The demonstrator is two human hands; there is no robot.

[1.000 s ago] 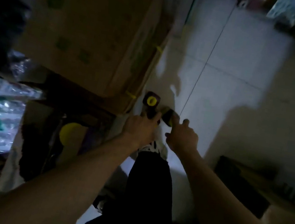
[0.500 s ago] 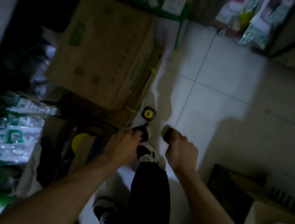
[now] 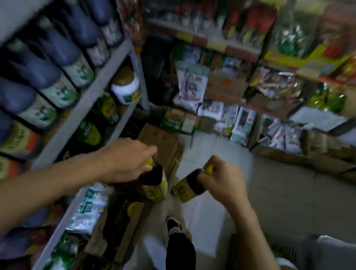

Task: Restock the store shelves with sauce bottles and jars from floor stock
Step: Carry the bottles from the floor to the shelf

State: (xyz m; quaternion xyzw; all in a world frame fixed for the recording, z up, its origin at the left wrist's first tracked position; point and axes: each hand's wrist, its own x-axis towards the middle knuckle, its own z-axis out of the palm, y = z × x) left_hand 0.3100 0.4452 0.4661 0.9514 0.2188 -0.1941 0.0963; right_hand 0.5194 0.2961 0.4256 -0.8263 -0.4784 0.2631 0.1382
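Note:
My left hand (image 3: 129, 161) grips the neck of a dark sauce bottle (image 3: 154, 184) with a yellow cap and yellow label, held above the floor. In my right hand (image 3: 223, 181) hangs a second dark sauce bottle (image 3: 188, 186), also gripped at its yellow-capped neck. Both bottles tilt downward between my arms. To the left stands a grey shelf (image 3: 88, 98) lined with several dark bottles (image 3: 52, 48) lying neck-out in the view. A white jar with a brown lid (image 3: 125, 86) sits on the level below.
A cardboard box (image 3: 159, 141) lies on the tiled floor (image 3: 279, 199) ahead. Shelves of packets (image 3: 274, 89) fill the far wall and right side. An opened carton with yellow-capped bottles (image 3: 117, 223) stands by my shoe (image 3: 175, 225). A grey crate (image 3: 338, 267) is at the right.
Both hands have lifted the two bottles up off the floor. My view has swung upward from the floor and box to the shelves; a third bottle left on the floor is out of sight.

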